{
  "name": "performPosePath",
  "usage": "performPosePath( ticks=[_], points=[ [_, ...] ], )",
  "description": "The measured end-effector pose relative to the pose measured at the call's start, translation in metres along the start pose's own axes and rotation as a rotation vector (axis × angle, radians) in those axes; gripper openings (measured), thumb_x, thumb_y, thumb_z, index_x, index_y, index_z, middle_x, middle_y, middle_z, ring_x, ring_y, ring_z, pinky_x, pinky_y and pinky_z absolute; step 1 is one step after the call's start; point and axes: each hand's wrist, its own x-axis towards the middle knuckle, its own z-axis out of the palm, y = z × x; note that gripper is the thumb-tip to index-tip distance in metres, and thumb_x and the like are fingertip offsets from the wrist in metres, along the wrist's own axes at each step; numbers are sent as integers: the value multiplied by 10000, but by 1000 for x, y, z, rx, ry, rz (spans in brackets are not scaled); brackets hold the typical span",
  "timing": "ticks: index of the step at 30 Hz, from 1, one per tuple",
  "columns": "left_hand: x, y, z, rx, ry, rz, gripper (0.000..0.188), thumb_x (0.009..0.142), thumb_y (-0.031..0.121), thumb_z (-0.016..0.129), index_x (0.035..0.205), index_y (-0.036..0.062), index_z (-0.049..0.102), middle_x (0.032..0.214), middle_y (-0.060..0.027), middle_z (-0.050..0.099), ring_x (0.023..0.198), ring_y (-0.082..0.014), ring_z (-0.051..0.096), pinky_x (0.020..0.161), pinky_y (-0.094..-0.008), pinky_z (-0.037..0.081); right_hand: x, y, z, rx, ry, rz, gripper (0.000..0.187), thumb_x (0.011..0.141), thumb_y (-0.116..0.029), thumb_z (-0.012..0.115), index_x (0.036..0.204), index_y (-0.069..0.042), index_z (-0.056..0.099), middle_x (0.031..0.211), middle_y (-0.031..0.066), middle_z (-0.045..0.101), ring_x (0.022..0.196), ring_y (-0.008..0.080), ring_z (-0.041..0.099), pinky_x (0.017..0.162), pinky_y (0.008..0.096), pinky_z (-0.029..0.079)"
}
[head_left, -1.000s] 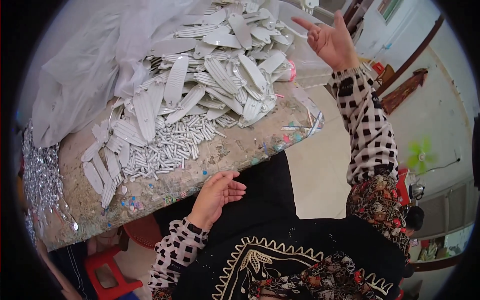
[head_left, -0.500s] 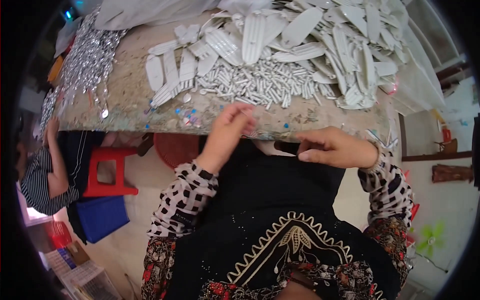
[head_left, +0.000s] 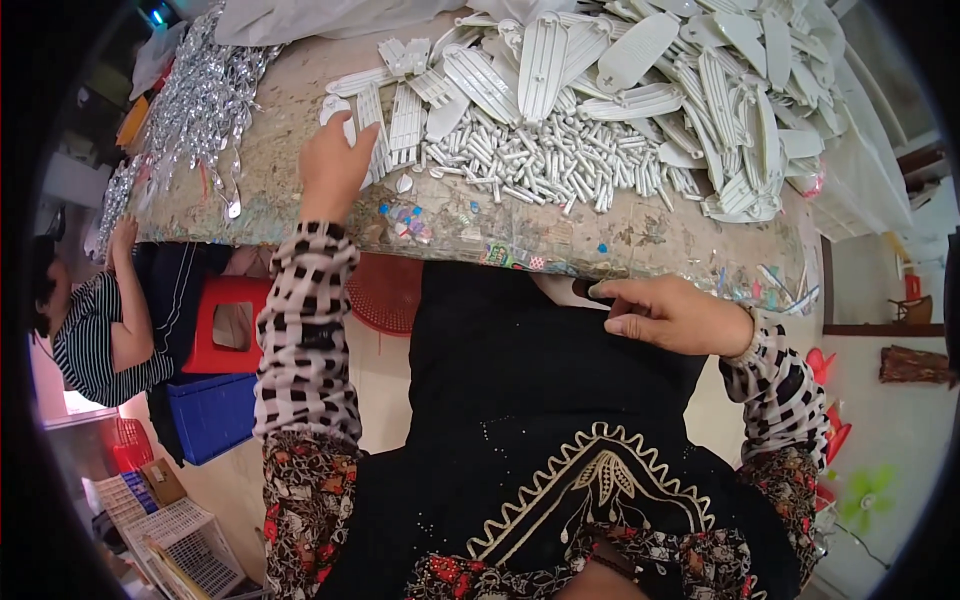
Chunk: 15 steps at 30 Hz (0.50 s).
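Note:
My left hand (head_left: 335,168) reaches over the left end of the white plastic pieces, thumb and fingers apart. Its fingertips are at a small white rounded piece (head_left: 334,106), beside flat ribbed strips (head_left: 372,122); whether they touch is hard to tell. At the table's front edge, over my lap, my right hand (head_left: 672,315) hovers with index finger and thumb apart, and nothing shows between them. Close to its fingertips, just below the edge, is a pale shape with a dark part (head_left: 572,292) that I cannot make out. Short white pegs (head_left: 560,155) lie heaped between the hands, farther back.
Large white slatted panels (head_left: 640,52) pile up at the back right of the worn table (head_left: 290,110). Silvery strips (head_left: 195,100) lie far left, near a person in a striped top (head_left: 100,340). A red stool (head_left: 225,320), blue crate (head_left: 212,415) and red basket (head_left: 385,290) stand below.
My left hand has moved left and farther back, from the table's front edge to the white pieces. My right hand stays near the edge. The view has shifted slightly.

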Motion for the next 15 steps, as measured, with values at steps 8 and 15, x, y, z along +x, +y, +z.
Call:
performPosePath(
  ticks=[8, 15],
  points=[
    [22, 13, 7, 65, -185, -117, 735, 776, 548, 611, 1298, 38, 518, 1095, -232, 652, 1034, -395, 613, 879, -438, 476, -12, 3, 5, 67, 68, 26, 406, 914, -263, 625, 1212, -2, 536, 886, 199, 648, 755, 312, 626, 691, 374, 485],
    [35, 6, 16, 30, -233, -136, 744, 757, 469, 631, 1325, 12, 483, 1149, -246, 628, 1075, -390, 599, 917, -434, 462, 3, 3, -1, 52, 94, -60, 420, 922, -266, 612, 1231, 7, 535, 917, 200, 661, 772, 297, 640, 711, 356, 491]
  ],
)
